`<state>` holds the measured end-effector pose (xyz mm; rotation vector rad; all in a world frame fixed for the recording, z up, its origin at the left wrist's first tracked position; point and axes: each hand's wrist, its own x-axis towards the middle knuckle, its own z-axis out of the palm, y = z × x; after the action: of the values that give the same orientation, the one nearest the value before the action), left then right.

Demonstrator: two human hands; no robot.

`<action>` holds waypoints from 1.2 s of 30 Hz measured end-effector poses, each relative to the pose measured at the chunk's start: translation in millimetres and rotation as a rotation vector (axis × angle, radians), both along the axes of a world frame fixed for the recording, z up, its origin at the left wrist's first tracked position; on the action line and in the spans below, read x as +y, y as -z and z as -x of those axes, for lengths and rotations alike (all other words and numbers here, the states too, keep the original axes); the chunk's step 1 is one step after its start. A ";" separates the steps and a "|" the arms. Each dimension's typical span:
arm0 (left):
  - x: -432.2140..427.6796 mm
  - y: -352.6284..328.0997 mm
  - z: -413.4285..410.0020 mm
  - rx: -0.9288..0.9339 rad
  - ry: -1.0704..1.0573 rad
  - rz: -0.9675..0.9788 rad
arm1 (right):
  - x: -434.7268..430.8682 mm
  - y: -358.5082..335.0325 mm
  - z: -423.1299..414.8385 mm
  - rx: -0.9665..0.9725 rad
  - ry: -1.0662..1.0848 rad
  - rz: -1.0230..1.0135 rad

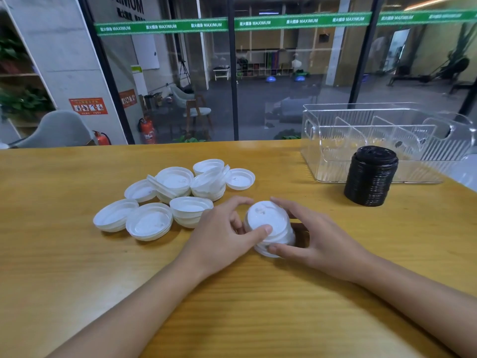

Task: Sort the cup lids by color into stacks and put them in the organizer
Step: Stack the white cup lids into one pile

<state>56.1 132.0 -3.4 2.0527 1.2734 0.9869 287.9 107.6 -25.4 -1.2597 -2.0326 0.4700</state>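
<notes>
A short stack of white lids (271,220) stands on the wooden table near its middle. My left hand (222,231) grips its left side, thumb laid across the top lid. My right hand (312,236) grips its right side, fingers curled round the rim. To the left lie several loose white lids (175,195), most upside down, some nested in small piles. A tall stack of black lids (370,177) stands at the right, just in front of the clear plastic organizer (315,161), whose divided compartments hold nothing that I can see.
The wooden table (232,293) runs up to a glass wall at the back edge. A pale round object (467,171) shows at the far right edge beside the organizer. Bare tabletop lies between me and the lids.
</notes>
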 end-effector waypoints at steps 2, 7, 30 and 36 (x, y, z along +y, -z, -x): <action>0.6 2.4 -0.1 0.057 0.003 -0.021 | -0.3 -0.7 -0.3 0.000 -0.003 0.003; 5.5 6.1 6.2 0.098 0.098 -0.034 | -0.4 -1.4 -1.8 0.013 -0.017 0.022; 5.8 11.9 1.5 0.027 0.142 0.011 | -0.7 -4.3 -2.4 -0.096 -0.021 -0.013; 8.6 10.4 5.9 0.049 0.193 0.032 | -3.3 -8.3 -2.9 -0.123 -0.028 0.001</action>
<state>50.2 140.6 -13.7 2.1397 1.0833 0.8283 290.8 104.2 -17.1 -1.2905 -2.1557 0.4159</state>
